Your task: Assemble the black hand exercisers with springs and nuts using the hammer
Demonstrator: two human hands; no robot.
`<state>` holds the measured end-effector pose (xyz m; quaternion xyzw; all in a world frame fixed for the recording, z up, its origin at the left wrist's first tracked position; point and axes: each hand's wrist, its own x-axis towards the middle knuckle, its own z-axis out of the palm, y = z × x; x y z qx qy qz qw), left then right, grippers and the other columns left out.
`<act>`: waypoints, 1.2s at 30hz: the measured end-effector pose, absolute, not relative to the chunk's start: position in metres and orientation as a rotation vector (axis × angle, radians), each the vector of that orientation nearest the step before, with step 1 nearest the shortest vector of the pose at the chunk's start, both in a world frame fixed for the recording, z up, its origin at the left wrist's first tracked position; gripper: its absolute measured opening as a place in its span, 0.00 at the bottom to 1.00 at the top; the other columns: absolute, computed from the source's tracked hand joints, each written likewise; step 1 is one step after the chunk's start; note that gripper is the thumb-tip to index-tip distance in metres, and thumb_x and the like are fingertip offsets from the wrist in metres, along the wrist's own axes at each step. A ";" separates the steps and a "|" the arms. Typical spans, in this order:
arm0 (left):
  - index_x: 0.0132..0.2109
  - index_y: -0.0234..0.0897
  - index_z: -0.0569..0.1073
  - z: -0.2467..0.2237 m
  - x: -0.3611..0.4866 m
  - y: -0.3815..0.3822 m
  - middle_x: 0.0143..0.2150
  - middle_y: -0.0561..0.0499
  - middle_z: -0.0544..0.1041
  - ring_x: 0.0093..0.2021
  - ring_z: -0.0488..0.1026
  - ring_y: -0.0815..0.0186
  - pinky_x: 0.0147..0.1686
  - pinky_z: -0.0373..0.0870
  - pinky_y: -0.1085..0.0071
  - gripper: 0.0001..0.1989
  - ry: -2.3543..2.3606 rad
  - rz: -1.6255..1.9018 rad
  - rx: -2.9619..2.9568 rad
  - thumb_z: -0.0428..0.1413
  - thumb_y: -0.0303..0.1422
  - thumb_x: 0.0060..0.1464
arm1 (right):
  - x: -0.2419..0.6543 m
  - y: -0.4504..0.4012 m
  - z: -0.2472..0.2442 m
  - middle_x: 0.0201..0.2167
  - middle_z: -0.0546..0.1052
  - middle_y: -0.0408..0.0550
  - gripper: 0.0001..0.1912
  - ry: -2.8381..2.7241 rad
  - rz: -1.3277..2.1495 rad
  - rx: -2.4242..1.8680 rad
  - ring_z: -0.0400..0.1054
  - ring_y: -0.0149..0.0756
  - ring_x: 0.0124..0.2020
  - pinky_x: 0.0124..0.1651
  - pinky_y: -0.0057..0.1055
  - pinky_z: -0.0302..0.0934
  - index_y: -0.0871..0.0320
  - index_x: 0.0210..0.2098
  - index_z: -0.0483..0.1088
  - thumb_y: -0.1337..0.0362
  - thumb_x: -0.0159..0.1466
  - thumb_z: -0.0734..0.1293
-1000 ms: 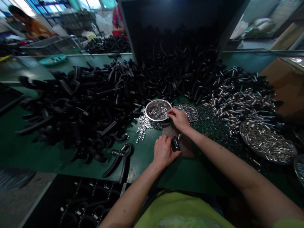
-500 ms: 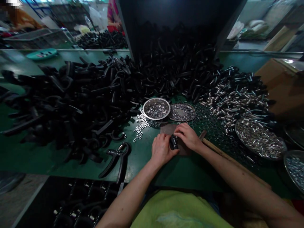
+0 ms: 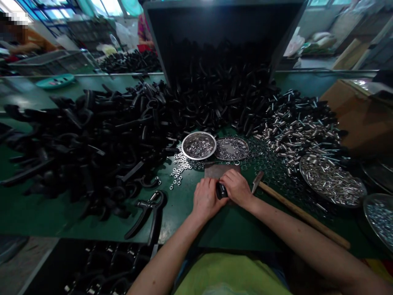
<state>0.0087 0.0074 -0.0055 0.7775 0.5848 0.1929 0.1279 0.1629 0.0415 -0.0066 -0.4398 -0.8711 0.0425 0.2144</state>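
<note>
My left hand point(image 3: 206, 198) is wrapped round a small black part point(image 3: 221, 190) over the near edge of a flat metal plate point(image 3: 211, 171). From the right, my right hand point(image 3: 236, 186) closes its fingers on the same part, and they hide much of it. A hammer point(image 3: 294, 207) with a wooden handle lies to the right, its head beside my right wrist. Beyond the plate stand a round steel bowl point(image 3: 199, 157) of small metal pieces and a shallow metal tray point(image 3: 247, 152) of rings. A black hand grip with a spring point(image 3: 156, 213) lies to the left.
Black handles point(image 3: 101, 147) are heaped at the left and back, partly inside a large dark bin point(image 3: 221, 24). Springs and bolts point(image 3: 294, 127) are piled at the right, near metal bowls and a cardboard box point(image 3: 353, 106). Loose nuts lie left of the bowl. People sit beyond.
The view has tilted up slightly, so the table things sit lower. My right hand has drawn closer to my left around the black part, and more of the hammer shows.
</note>
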 end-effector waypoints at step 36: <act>0.52 0.41 0.72 0.000 0.002 0.018 0.45 0.46 0.74 0.47 0.69 0.57 0.50 0.64 0.61 0.30 1.513 0.922 1.668 0.64 0.44 0.41 | 0.196 0.179 -0.011 0.40 0.74 0.59 0.10 -2.089 0.321 -1.690 0.66 0.44 0.45 0.48 0.38 0.57 0.63 0.38 0.70 0.71 0.61 0.58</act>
